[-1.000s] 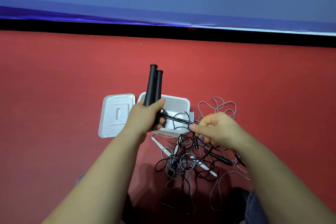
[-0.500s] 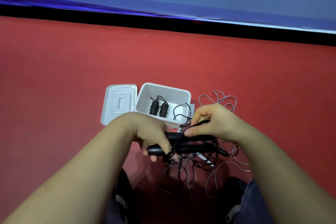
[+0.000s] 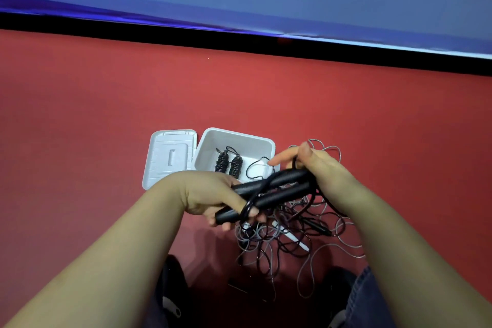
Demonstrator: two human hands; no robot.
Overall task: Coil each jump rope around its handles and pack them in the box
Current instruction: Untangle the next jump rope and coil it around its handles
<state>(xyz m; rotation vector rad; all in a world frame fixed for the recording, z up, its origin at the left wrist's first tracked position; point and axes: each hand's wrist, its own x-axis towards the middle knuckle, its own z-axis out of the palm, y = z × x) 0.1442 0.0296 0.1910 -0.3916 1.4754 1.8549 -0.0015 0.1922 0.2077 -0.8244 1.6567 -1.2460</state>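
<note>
**Two black handles held just in front of the box**

The red floor (image 3: 106, 128) carries a white box (image 3: 262, 141), its lid (image 3: 162, 168) lying just left of it. Near the box's front right, loose ropes (image 3: 287, 242) lie tangled. The left hand (image 3: 210, 194) grips two black handles (image 3: 277, 190) side by side; the right hand (image 3: 316, 165) pinches their cord (image 3: 294, 165). Inside the box sits a coiled rope (image 3: 229, 164).

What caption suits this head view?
Both hands wind cord around black handles before a white box.
</note>
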